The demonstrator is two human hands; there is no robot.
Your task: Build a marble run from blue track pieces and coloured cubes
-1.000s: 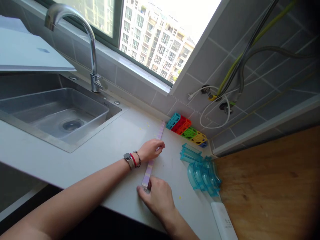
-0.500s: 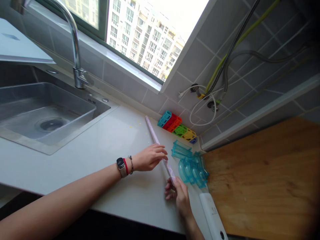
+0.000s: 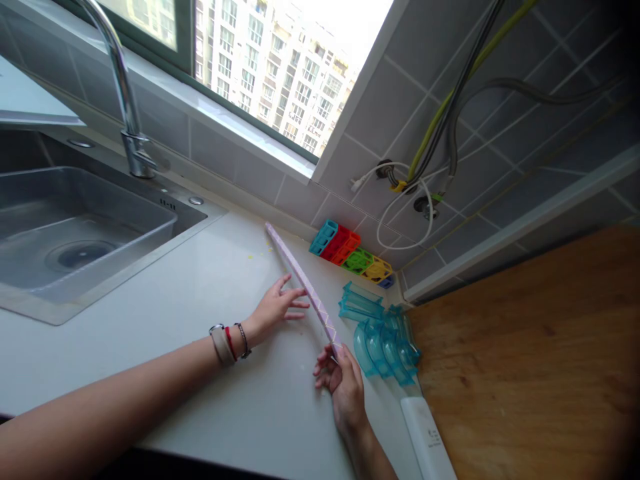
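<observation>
A long, thin, pale purple strip [image 3: 300,272] with a light zigzag pattern along its near part slants over the white countertop [image 3: 210,267]. My right hand [image 3: 346,387] grips its near end, thumb on top and the other fingers curled below. My left hand [image 3: 277,303] is open with its fingers spread, to the left of the strip's middle. Its fingertips come close to the strip's edge; whether they touch cannot be told. A watch band [image 3: 223,345] and thin bracelets circle the left wrist.
Coloured plastic blocks [image 3: 350,252] stand against the tiled wall. Clear blue plastic pieces [image 3: 383,340] lie right of the strip, near a white device [image 3: 427,437] and a wooden board [image 3: 525,353]. A sink [image 3: 120,267] with a faucet [image 3: 133,127] is at left; cables [image 3: 450,127] hang above.
My left hand has come off the strip to the left and its fingers have spread. The strip's far end has swung left in the view, while my right hand keeps hold of the near end.
</observation>
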